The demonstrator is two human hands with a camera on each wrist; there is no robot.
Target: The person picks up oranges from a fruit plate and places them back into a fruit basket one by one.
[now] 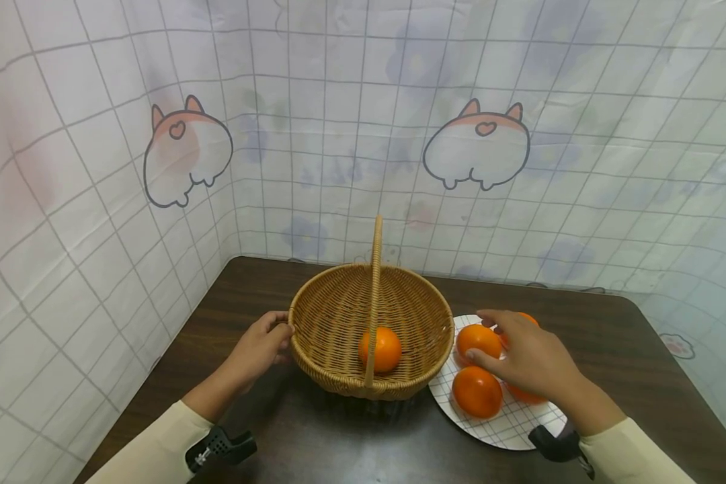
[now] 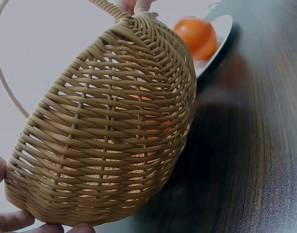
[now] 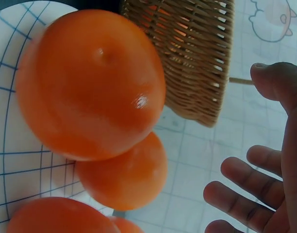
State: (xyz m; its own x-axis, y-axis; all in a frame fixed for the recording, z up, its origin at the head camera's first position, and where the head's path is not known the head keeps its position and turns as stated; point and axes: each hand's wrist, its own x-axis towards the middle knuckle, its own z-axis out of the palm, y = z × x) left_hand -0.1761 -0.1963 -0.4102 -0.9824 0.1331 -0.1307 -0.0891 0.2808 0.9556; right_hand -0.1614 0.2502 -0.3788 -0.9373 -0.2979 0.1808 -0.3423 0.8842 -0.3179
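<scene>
A round wicker basket (image 1: pixel 333 323) with a tall arched handle stands mid-table, one orange (image 1: pixel 387 349) inside it. My left hand (image 1: pixel 265 344) grips its left rim; in the left wrist view the fingers (image 2: pixel 46 228) lie along the basket's edge with the thumb opposite. To the right, a white plate (image 1: pixel 490 433) with a dark grid pattern bears several oranges (image 1: pixel 478 392). Over them hovers my right hand (image 1: pixel 535 355), thumb and fingers spread apart. In the right wrist view a gap shows between that hand and the nearest orange (image 3: pixel 95 87). The hand partly covers the rear oranges in the head view.
The dark wood-grain table (image 1: pixel 363 447) carries everything. Close behind it and along the left hangs a white gridded curtain (image 1: pixel 351 121) with cartoon animal prints. The plate sits close against the basket's right side. A dark device is strapped to each wrist.
</scene>
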